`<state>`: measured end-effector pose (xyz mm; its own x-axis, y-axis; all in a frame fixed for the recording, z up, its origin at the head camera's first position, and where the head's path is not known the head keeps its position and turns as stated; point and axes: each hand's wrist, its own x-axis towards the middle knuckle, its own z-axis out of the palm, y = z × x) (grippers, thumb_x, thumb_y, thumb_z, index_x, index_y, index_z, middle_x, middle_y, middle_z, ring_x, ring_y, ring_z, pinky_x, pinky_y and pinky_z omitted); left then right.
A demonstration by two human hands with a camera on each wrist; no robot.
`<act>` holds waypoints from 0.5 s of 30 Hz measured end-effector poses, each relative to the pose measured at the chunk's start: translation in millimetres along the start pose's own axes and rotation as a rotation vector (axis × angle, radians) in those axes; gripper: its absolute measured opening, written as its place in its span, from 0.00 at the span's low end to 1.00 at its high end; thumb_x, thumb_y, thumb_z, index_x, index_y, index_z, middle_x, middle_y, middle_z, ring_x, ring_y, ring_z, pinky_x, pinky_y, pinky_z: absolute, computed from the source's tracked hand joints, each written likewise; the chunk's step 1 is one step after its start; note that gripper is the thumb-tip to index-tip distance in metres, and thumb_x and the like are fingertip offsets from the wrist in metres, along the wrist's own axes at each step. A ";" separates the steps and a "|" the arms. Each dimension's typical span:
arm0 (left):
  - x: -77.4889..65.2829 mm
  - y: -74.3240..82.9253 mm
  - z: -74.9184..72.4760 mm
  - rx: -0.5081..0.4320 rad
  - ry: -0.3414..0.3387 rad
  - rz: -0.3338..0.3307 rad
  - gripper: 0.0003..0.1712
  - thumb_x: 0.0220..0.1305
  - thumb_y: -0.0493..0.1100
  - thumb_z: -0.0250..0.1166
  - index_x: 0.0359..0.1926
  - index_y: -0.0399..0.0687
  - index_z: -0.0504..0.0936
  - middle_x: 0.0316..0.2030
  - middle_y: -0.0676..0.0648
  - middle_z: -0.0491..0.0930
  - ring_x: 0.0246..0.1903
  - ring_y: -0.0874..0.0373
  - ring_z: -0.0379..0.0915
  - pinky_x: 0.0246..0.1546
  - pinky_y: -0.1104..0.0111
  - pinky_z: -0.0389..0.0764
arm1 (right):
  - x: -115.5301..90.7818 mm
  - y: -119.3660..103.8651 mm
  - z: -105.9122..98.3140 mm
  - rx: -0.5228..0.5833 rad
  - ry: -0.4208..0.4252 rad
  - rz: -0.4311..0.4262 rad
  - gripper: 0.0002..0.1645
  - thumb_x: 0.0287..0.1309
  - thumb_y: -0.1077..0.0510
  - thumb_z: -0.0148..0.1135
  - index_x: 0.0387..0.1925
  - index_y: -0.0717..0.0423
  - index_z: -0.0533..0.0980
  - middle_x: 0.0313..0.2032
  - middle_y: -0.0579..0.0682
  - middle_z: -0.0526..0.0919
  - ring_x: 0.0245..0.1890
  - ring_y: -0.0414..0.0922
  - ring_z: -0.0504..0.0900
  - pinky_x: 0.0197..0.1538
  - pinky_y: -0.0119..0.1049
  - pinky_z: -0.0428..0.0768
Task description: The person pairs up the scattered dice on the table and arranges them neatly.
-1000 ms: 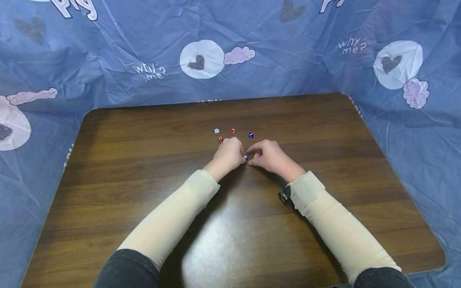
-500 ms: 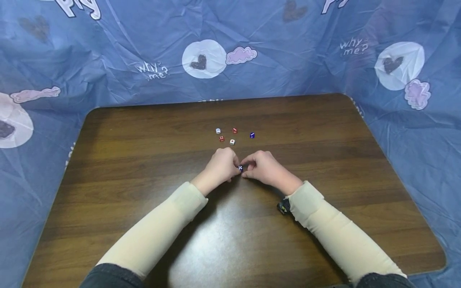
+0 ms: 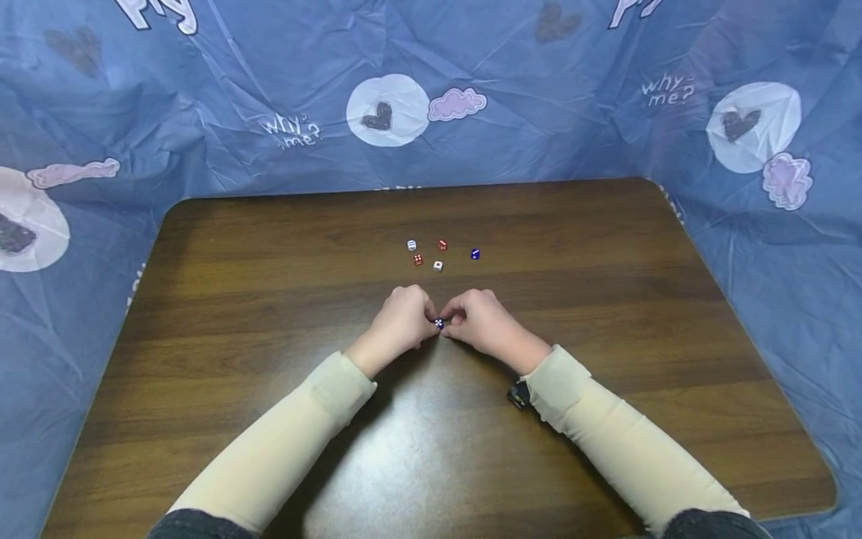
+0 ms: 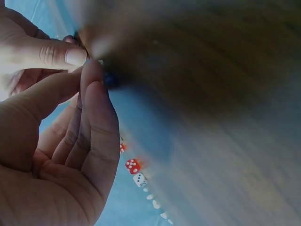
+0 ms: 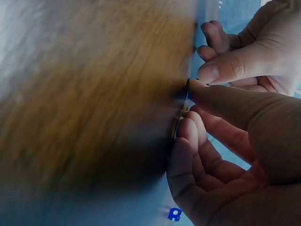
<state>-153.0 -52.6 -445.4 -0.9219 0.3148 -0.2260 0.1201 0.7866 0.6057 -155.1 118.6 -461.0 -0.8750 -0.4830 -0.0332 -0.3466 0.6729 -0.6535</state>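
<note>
A small blue die [image 3: 439,323] with white pips sits between the fingertips of both hands, low at the wooden table [image 3: 269,314]. My left hand [image 3: 402,318] pinches it from the left with thumb and forefinger. From the right, the thumb and forefinger of my right hand [image 3: 481,322] close in around it, other fingers curled. Both wrist views show the two thumbs [image 4: 73,57] almost meeting; fingers hide most of the die, leaving a bit of blue die [image 5: 190,96] visible by the right thumb.
Beyond the hands lie several loose dice: a white die [image 3: 411,245], a red die [image 3: 442,245], another red die [image 3: 417,260], another white die [image 3: 438,266] and a second blue die [image 3: 474,254]. A patterned blue cloth [image 3: 525,142] hangs behind the table's far edge.
Both hands have come nearer the body and slightly left, with the blue die between them. The right fingertips have drawn closer around it. A white die earlier hidden by the left hand now shows.
</note>
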 end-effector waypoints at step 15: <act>0.3 -8.7 -3.7 -0.106 -0.013 -0.019 0.02 0.56 0.33 0.75 0.30 0.43 0.91 0.15 0.52 0.81 0.13 0.57 0.80 0.16 0.71 0.81 | 6.0 -4.1 5.2 -0.029 0.015 -0.017 0.05 0.54 0.62 0.78 0.33 0.57 0.88 0.21 0.40 0.82 0.23 0.34 0.79 0.32 0.31 0.80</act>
<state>-155.7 -61.2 -447.9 -0.9187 0.3076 -0.2476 0.0623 0.7321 0.6783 -157.2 110.0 -462.5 -0.8739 -0.4860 -0.0113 -0.3706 0.6811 -0.6314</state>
